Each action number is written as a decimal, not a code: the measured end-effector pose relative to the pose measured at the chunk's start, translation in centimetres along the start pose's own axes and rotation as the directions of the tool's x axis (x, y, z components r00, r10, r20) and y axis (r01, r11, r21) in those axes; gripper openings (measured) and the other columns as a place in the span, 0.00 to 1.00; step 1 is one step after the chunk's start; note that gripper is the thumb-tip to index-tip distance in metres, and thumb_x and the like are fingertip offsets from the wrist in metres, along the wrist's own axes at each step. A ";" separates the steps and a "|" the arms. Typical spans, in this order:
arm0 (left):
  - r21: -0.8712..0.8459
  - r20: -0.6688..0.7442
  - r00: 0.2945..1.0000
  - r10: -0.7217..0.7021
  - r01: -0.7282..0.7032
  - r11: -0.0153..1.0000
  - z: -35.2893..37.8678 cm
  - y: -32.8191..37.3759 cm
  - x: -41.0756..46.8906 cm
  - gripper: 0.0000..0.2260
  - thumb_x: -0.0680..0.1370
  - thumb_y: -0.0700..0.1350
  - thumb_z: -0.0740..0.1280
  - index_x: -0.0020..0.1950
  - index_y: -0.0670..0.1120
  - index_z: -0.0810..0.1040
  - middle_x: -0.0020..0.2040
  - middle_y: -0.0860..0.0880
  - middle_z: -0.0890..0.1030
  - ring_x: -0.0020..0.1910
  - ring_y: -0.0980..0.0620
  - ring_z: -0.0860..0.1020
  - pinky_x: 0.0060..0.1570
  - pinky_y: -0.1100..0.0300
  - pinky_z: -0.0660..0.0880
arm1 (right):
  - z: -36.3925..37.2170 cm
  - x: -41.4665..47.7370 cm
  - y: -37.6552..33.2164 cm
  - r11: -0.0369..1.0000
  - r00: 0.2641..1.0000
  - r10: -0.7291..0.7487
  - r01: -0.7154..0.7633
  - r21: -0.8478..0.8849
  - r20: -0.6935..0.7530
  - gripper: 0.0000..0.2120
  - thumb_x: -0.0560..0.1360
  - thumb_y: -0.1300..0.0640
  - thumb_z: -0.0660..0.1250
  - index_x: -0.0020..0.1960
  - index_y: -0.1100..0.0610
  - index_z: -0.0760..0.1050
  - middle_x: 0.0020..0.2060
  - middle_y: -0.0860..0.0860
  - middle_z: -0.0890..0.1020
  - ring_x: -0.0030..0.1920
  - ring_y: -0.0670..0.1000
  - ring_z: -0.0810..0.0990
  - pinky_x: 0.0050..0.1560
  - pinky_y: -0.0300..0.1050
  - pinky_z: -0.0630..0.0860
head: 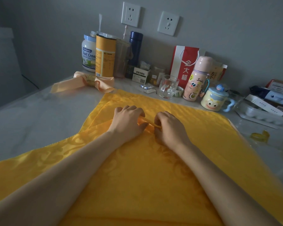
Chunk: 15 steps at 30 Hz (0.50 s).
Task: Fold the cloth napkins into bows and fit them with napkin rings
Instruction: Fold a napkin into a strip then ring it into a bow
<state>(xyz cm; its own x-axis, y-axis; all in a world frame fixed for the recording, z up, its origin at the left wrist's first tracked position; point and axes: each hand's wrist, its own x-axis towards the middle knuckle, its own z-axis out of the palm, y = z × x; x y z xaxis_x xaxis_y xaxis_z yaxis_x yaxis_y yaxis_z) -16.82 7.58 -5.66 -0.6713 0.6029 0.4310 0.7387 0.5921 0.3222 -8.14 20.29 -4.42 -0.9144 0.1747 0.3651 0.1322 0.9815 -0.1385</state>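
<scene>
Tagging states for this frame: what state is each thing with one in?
Yellow napkin: spread on table, centre pinched into a ridge.
Left hand: pinching the ridge.
Right hand: pinching the ridge.
Peach napkin: bow-folded, ringed.
Loose rings: lying on table, unused.
Smiley mug: lidded.

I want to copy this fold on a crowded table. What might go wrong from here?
The pleat in the yellow napkin is held only by the pinch of the left hand and right hand; it may slip open. The napkin rings lie off to the right, so fetching one probably frees a hand. The clear glass stands near the cloth's far edge; a tug might disturb it.
</scene>
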 end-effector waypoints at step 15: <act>0.089 0.034 0.987 0.155 -0.158 0.983 -0.2 0.4 0.0 0.15 0.75 0.37 0.61 0.59 0.49 0.74 0.61 0.52 0.75 0.64 0.51 0.68 0.68 0.51 0.54 | 0.0 0.0 0.3 1.000 1.000 0.002 -0.002 -0.013 0.007 0.10 0.68 0.68 0.63 0.47 0.57 0.74 0.47 0.52 0.75 0.53 0.55 0.72 0.53 0.44 0.61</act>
<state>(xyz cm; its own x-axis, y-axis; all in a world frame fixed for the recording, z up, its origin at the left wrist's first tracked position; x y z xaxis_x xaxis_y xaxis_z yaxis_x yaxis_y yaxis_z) -16.50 7.67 -5.34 -0.5500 0.7055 0.4468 0.8270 0.5346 0.1738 -8.06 20.58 -4.43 -0.9168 0.1763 0.3583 0.1391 0.9821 -0.1274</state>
